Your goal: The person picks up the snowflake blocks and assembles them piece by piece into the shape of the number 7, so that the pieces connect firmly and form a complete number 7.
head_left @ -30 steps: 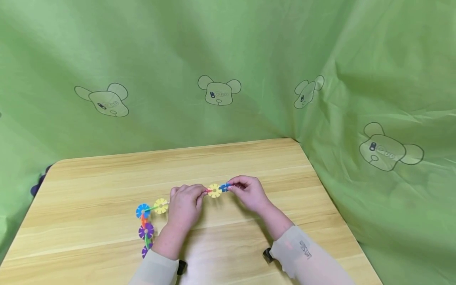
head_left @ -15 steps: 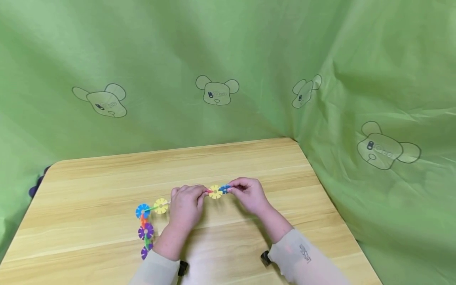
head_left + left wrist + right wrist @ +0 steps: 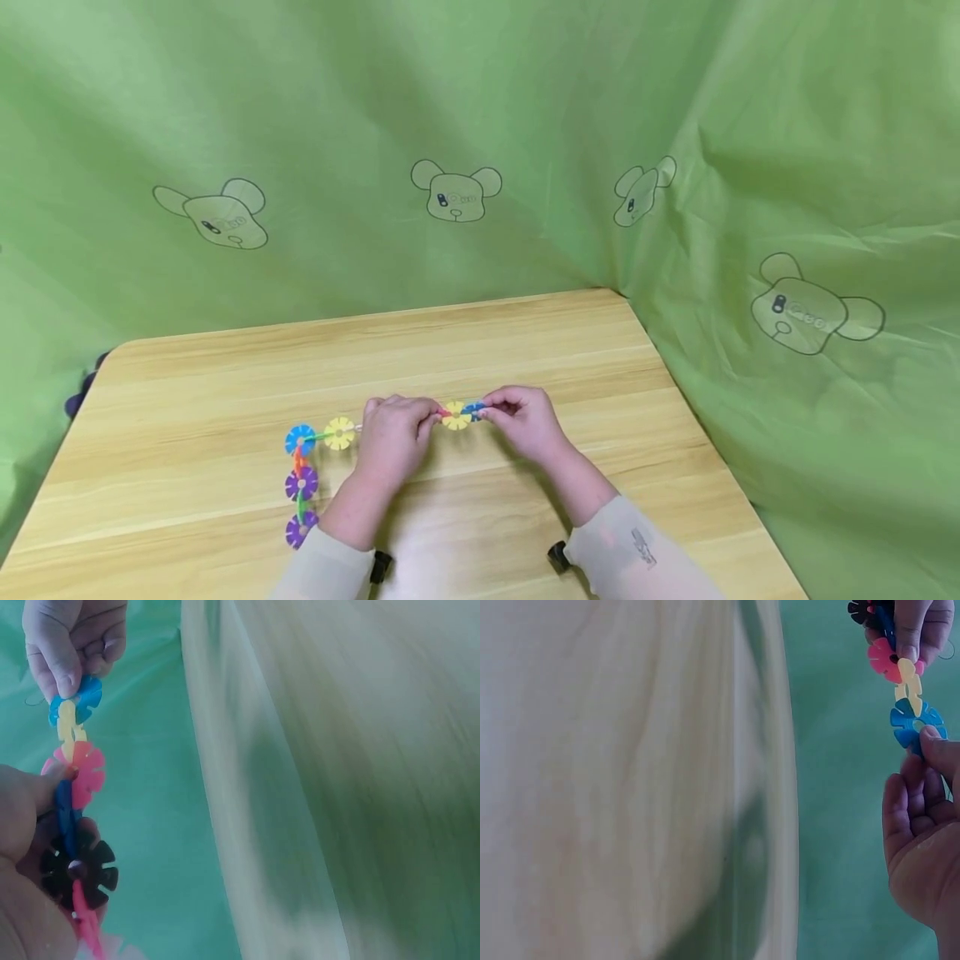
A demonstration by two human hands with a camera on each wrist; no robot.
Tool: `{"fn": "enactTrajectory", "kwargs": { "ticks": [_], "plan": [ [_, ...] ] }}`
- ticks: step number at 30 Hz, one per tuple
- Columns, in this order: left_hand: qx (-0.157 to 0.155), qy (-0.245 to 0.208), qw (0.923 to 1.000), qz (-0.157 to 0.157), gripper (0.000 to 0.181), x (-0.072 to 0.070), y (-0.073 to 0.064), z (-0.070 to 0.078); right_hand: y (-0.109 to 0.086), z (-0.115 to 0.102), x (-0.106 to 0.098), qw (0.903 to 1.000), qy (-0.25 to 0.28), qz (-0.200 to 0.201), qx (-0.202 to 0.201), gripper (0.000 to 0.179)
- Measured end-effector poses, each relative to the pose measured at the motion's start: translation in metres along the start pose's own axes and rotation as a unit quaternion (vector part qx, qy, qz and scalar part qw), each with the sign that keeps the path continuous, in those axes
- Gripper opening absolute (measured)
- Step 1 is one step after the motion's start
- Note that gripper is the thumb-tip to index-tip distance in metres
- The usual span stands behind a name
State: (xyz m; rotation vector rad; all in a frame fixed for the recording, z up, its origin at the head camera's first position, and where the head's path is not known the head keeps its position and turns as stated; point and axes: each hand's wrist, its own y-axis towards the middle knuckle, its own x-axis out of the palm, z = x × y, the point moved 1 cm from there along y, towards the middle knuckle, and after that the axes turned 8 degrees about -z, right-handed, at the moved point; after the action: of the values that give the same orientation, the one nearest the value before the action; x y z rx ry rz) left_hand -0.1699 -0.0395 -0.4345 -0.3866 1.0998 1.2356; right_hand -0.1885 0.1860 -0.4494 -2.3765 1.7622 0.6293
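Note:
My left hand point(image 3: 392, 442) and right hand point(image 3: 527, 427) hold a chain of slotted, flower-shaped plastic discs above the table. Left fingers and thumb pinch it around the pink disc point(image 3: 91, 769) and the dark blue disc point(image 3: 64, 799); a black disc point(image 3: 99, 864) follows under the palm. Between the hands is a yellow disc point(image 3: 448, 422), its slot joined to the blue disc point(image 3: 903, 736) that my right thumb and fingers pinch. Left of my left hand the chain continues through another yellow disc point(image 3: 332, 434), a light blue disc point(image 3: 292, 438) and purple discs point(image 3: 292, 485), bending toward me.
The wood-grain table point(image 3: 570, 350) lies beneath both hands. A green cloth point(image 3: 337, 100) with printed bear heads hangs behind it and along the right side. Something dark purple point(image 3: 75, 403) shows past the table's left edge.
Both hands, with the held end of the chain, have come slightly nearer to me. The purple discs at the chain's left end have shifted a little left, and the lowest one shows more.

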Motion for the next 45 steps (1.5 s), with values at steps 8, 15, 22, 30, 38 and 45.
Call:
{"fn": "enactTrajectory", "kwargs": {
  "ticks": [8,15,22,30,38,45],
  "plan": [
    [0.030,0.015,0.9968,-0.072,0.003,-0.006,0.005,0.002,-0.014,-0.005,0.001,0.9980,-0.061,-0.019,-0.005,0.006],
    [0.049,0.022,0.9940,-0.096,0.005,-0.003,0.007,0.008,-0.012,-0.016,0.005,0.9786,-0.190,-0.051,-0.060,0.007],
    [0.066,0.053,0.9897,-0.115,0.006,0.001,0.008,0.011,-0.007,-0.022,0.017,0.9461,-0.293,-0.086,-0.108,0.007],
    [0.078,0.082,0.9851,-0.130,0.008,0.002,0.011,0.015,-0.010,-0.015,0.021,0.9253,-0.332,-0.086,-0.163,0.008],
    [0.084,0.080,0.9930,-0.020,0.025,-0.006,0.006,0.008,-0.013,-0.008,0.017,0.9364,-0.280,-0.036,-0.209,0.007],
    [0.038,0.079,0.9930,0.079,0.023,-0.019,0.003,-0.009,-0.016,-0.005,0.013,0.9511,-0.253,-0.028,-0.175,0.007]
  ]
}}
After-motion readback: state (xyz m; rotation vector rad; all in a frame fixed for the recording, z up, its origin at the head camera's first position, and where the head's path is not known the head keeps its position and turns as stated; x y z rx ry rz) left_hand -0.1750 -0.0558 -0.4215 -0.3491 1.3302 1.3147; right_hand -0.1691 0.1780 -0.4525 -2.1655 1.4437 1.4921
